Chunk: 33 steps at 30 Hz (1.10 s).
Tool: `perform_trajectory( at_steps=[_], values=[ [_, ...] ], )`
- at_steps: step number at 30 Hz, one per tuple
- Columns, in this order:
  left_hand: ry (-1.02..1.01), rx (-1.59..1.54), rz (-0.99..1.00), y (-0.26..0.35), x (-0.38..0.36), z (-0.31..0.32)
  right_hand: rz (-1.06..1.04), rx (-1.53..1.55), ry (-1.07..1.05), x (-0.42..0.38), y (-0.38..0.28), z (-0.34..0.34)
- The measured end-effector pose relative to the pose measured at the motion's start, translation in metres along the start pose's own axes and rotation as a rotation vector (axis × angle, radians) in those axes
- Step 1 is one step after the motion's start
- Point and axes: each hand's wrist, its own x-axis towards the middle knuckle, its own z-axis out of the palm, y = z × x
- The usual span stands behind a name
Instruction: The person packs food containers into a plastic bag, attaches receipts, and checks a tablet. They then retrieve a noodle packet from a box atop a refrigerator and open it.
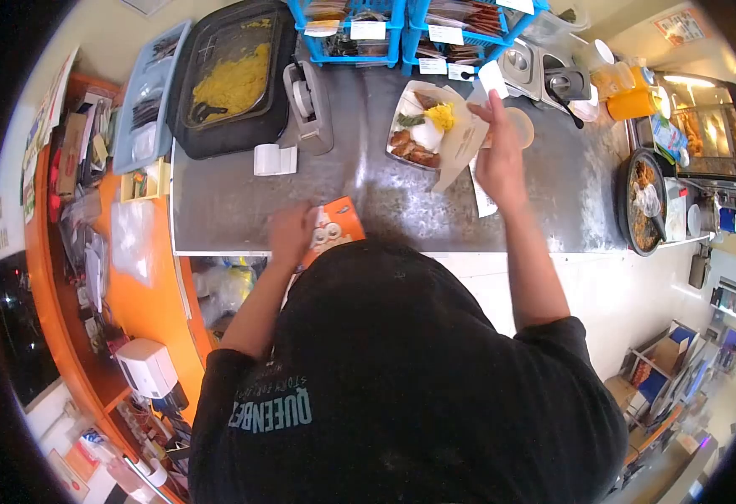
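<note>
A takeaway box (410, 155) stands open on the metal counter with rice, browned meat, greens and yellow food inside. Its raised lid (456, 155) leans to the right, where my right hand (500, 155) has thumb and fingers closed at the edge. Just past those fingertips is a small white piece (492, 78) that I cannot make out. At the counter's front edge, my left hand (291, 231) grips an orange printed packet (334, 228), partly hidden by my body. A white paper slip (486, 197) lies under the right wrist.
A black tray of yellow food (232, 80) sits back left beside a grey dispenser (307, 105) and white paper (276, 160). Blue baskets of packets (355, 42) stand at the back. Toward the right are metal containers (544, 76), orange bottles (633, 102) and a round black pan (644, 202).
</note>
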Motion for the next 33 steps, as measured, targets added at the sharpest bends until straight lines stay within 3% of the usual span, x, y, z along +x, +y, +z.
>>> perform_trajectory(
  at_steps=[1,4,7,8,11,14,15,17,21,22,25,28,29,30,31,33],
  values=[
    [-0.008,0.101,0.022,-0.016,-0.001,-0.008,-0.091,-0.143,-0.057,0.001,0.012,-0.014],
    [0.126,-0.072,-0.194,-0.045,0.001,-0.026,-0.307,-0.456,-0.196,0.008,0.028,-0.03],
    [0.335,-0.044,0.092,-0.023,0.021,-0.056,-0.323,-0.329,-0.344,0.01,0.051,-0.009],
    [0.255,-0.152,0.186,-0.002,0.033,-0.06,-0.395,-0.288,-0.283,0.01,0.052,0.005],
    [0.153,-0.298,0.443,0.082,0.052,-0.06,-0.322,-0.137,-0.41,0.003,0.007,0.034],
    [0.114,-0.376,0.498,0.112,0.064,-0.034,-0.323,-0.227,-0.485,-0.02,-0.048,0.046],
    [-0.052,-0.375,0.471,0.11,0.066,-0.031,-0.35,-0.067,-0.474,-0.028,-0.054,0.051],
    [-0.391,-0.372,0.41,0.095,0.063,-0.025,-0.308,-0.054,-0.424,-0.048,-0.073,0.047],
    [-0.192,-0.384,0.59,0.057,0.013,-0.025,-0.081,-0.032,-0.307,-0.095,-0.066,0.021],
    [-0.241,-0.408,0.547,0.058,0.002,-0.037,0.016,0.037,-0.339,-0.11,-0.053,0.014],
    [-0.136,-0.717,0.077,0.048,-0.03,-0.021,0.289,0.252,-0.315,-0.139,-0.039,0.027],
    [0.465,-0.276,0.107,0.071,-0.009,-0.015,0.5,0.307,-0.157,-0.124,-0.034,0.051],
    [0.549,-0.116,0.143,0.077,0.001,-0.018,0.565,0.292,-0.089,-0.114,-0.033,0.061],
    [0.642,0.048,0.165,0.082,0.011,-0.021,0.402,0.069,-0.044,-0.108,-0.027,0.07],
    [0.473,0.02,0.159,0.076,0.013,-0.015,0.237,-0.158,0.0,-0.103,-0.021,0.076],
    [0.142,-0.029,0.165,0.058,0.02,0.0,0.127,-0.295,-0.065,-0.107,-0.009,0.082]
  ],
)
